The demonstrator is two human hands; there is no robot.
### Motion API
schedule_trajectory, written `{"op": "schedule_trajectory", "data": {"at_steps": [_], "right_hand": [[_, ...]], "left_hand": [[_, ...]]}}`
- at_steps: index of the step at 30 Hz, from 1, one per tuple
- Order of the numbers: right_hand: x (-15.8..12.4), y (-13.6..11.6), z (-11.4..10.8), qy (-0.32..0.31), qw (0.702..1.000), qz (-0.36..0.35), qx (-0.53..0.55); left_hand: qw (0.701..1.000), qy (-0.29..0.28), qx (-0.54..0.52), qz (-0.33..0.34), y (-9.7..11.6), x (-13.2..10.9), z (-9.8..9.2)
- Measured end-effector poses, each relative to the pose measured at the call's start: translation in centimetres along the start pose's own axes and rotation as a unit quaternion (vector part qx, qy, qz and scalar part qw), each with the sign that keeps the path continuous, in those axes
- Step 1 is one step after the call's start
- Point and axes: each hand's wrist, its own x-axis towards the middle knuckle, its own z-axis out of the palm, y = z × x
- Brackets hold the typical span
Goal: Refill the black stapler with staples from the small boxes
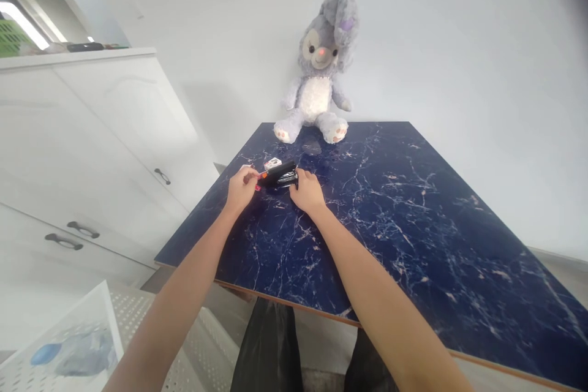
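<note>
A black tube [278, 173] lay slantwise on the navy marble worktop [390, 226], toward the left edge and short of the far edge, its orange-red end [261, 177] pointing left and slightly toward the person. The left hand [241, 190] curled closed at that end, its fingers [250, 176] on it, while the right hand [307, 191] lay just beside, fingers over a silver-banded black piece [288, 179] alongside the tube, grip unclear. A small white box [272, 163] sat just beyond.

Surroundings logged around the dark table.
Grey-and-white plush rabbit [315, 76] seated against white wall [459, 73], at far edge of blue marbled tabletop [404, 245]; white drawer cabinet [96, 153] at left, green basket [13, 38] on top.
</note>
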Motion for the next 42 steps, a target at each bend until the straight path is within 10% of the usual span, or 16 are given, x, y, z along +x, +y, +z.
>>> {"op": "schedule_trajectory", "data": {"at_steps": [12, 16, 22, 31, 42], "right_hand": [[0.0, -0.1, -0.1, -0.009, 1.000, 0.002, -0.005], [0.0, -0.1, -0.1, -0.008, 1.000, 0.000, -0.009], [-0.1, 0.0, 0.0, -0.009, 1.000, 0.001, -0.007], [-0.2, -0.3, -0.3, -0.011, 1.000, 0.000, -0.009], [-0.1, -0.3, -0.2, -0.006, 1.000, -0.001, -0.012]], "left_hand": [[0.969, -0.103, 0.216, 0.055, -1.0, -0.2, 0.2], [0.970, -0.047, 0.235, 0.027, -1.6, 0.2, 0.1], [0.949, -0.107, 0.295, -0.027, -2.1, 0.1, 0.2], [0.962, -0.001, 0.272, -0.020, -1.9, 1.5, 0.3], [0.905, -0.227, 0.316, -0.170, -3.1, 1.7, -0.9]]}}
